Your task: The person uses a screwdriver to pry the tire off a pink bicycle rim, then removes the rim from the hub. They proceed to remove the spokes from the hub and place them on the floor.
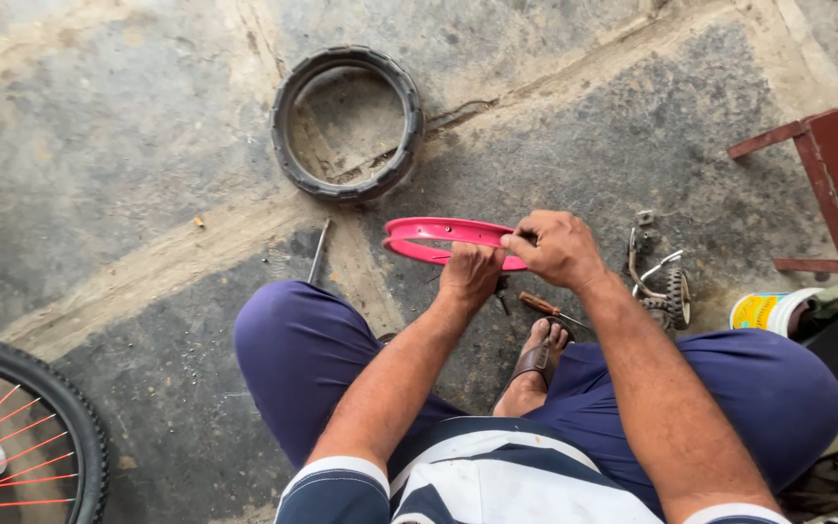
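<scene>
Held low over the floor (128, 165), just past the knees: a pink rim (438, 231), seen nearly edge-on, so only its far arc and part of the near edge show. Near side mostly hidden behind both hands. Left hand (469, 274) closed around the rim's near edge from below, fingers curled out of sight. Right hand (557, 250) pinched on the rim's right end, fingertips tight together; whether something small sits between them, impossible to tell.

Below the hands, a screwdriver (542, 306) with a reddish handle, lying on the floor, tip partly covered by the sandal (537, 357). Some dark small bits under the left hand, too blurred to name.

Beyond the rim, well apart: a small black tyre (290, 155), flat on the floor. Between tyre and left knee, a thin metal rod (319, 250). To the right, near the right forearm, a sprocket (677, 296) with bent metal parts beside it. Further right, a yellow-and-white tub (766, 311), half hidden by a dark block. At the right edge, a red metal frame (831, 175), cut off. At the lower left corner, a wheel (46, 427) with red spokes, also cut off.
</scene>
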`<state>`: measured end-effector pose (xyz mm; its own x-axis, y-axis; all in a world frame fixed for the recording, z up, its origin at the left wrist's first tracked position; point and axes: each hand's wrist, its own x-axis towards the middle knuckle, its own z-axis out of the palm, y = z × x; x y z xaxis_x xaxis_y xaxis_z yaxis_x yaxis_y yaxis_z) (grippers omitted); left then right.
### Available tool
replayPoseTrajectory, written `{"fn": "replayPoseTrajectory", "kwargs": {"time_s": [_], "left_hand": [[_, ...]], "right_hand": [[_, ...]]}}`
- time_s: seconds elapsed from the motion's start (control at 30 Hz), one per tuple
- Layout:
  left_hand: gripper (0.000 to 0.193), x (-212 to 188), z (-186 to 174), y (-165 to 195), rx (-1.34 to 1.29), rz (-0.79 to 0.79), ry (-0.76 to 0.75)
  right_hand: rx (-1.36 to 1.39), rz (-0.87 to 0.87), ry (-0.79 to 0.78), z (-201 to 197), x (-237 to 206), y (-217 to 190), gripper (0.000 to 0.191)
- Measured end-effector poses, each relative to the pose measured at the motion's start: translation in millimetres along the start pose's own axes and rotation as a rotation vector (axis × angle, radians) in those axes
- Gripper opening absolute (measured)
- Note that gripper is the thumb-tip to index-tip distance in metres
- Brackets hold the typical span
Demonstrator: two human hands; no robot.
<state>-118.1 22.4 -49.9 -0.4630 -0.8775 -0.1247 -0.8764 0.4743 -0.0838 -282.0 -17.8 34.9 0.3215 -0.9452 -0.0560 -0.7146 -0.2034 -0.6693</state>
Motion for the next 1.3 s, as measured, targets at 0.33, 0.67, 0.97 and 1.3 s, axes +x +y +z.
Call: {"fn": "replayPoseTrajectory", "kwargs": {"time_s": [0.33, 0.67, 0.97, 1.3], "left_hand": [[0.035, -12.9, -6.3, -29.7, 0.448, 0.279, 0.039], [0.037, -11.8, -8.5, -25.9, 0.322, 0.339, 0.037], [0.036, -3.6, -11.7, -2.9, 0.270, 0.427, -0.095], [0.033, 1.3, -7.1, 6.1, 0.274, 0.428, -0.026]], "right_hand": [[0.077, -0.258, 0.138, 14.9, 4.2, -18.1, 0.036], [0.060, -0.089, 0.080, 4.6, 2.3, -32.4, 0.033], [-0.463, -0.321, -0.028, -24.6, 3.6, -63.4, 0.022], [-0.477, -0.170, -0.259, -38.4, 9.2, -68.6, 0.030]]}}
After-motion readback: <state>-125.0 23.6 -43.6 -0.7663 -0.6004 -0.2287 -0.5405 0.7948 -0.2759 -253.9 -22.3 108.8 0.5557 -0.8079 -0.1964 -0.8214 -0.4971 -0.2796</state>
